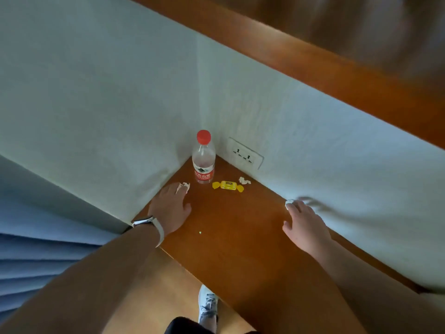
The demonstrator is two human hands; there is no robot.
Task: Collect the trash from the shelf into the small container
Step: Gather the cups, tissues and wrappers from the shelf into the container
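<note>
Shelf (231, 237) of orange-brown wood fills the corner between two white walls; both hands rest low over it, palms down. The left hand (171, 206) lies with fingers loosely spread, its fingertips touching a white paper scrap (183, 186); whether the scrap is pinched or only touched cannot be told; a watch (149, 224) sits on that wrist. Just beyond this hand, in the corner, a bottle (203, 157) with a red cap stands upright. To the right of the left hand's fingertips lies a yellow candy wrapper (228, 185), and just past it a second paper scrap (244, 181); both are apart from either hand. The right hand (305, 225) has fingers close together, its fingertips on a third white scrap (289, 202) near the wall; the grip is blurred. An outlet (244, 154) is on the wall beyond the wrapper; a shoe (207, 303) shows on the floor below.
</note>
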